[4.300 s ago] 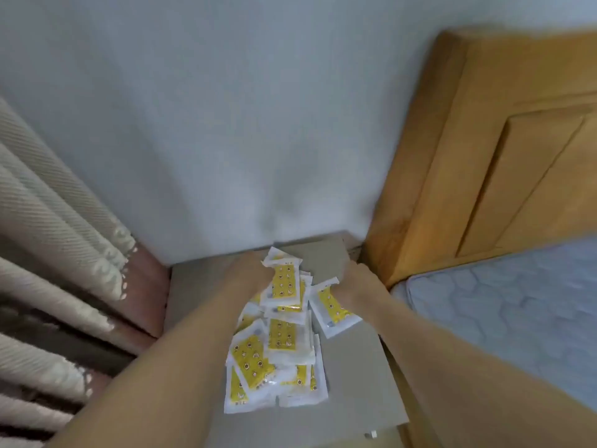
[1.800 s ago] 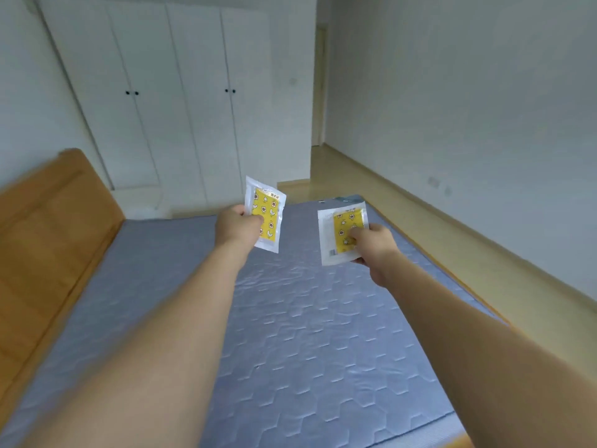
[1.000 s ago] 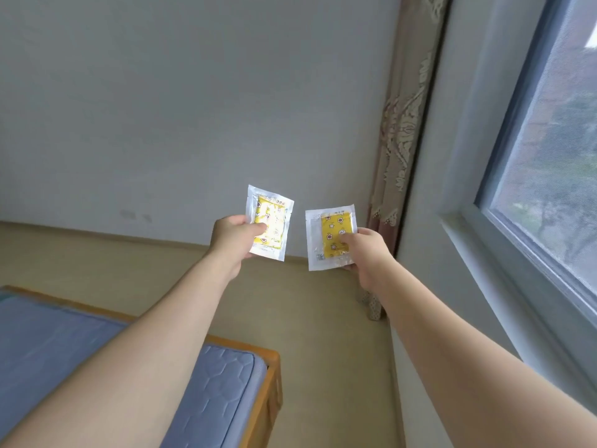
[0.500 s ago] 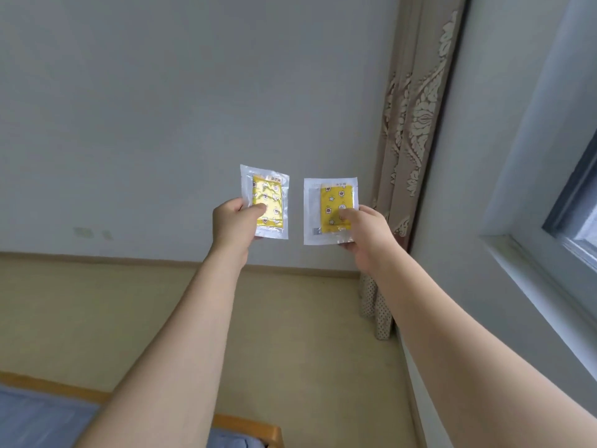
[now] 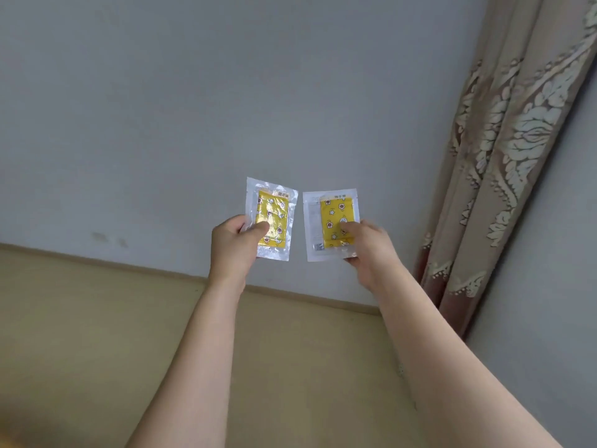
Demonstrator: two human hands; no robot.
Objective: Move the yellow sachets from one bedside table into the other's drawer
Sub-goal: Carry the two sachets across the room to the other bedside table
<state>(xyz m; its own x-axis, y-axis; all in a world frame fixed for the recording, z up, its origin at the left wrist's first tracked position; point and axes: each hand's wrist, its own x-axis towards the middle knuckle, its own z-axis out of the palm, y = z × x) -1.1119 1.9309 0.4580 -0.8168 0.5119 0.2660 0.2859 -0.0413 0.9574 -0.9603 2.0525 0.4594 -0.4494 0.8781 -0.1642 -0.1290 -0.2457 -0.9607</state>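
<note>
Both arms are stretched out in front of me, each hand holding one yellow sachet upright in the air. My left hand (image 5: 233,247) pinches the left sachet (image 5: 271,208), a clear pouch with a yellow patterned pad, thumb on its front. My right hand (image 5: 368,247) pinches the right sachet (image 5: 331,210) by its lower right part, thumb across the yellow pad. The two sachets hang side by side, a small gap between them. Neither bedside table nor any drawer is in view.
A plain grey wall (image 5: 193,108) fills the background, meeting a tan wooden floor (image 5: 80,334) at a skirting line. A patterned beige curtain (image 5: 504,156) hangs at the right, next to another wall section.
The view has swung from the bedside table across the bed to this wall and curtain corner. Both hands have kept their sachets raised; the bed edge has dropped out of view.
</note>
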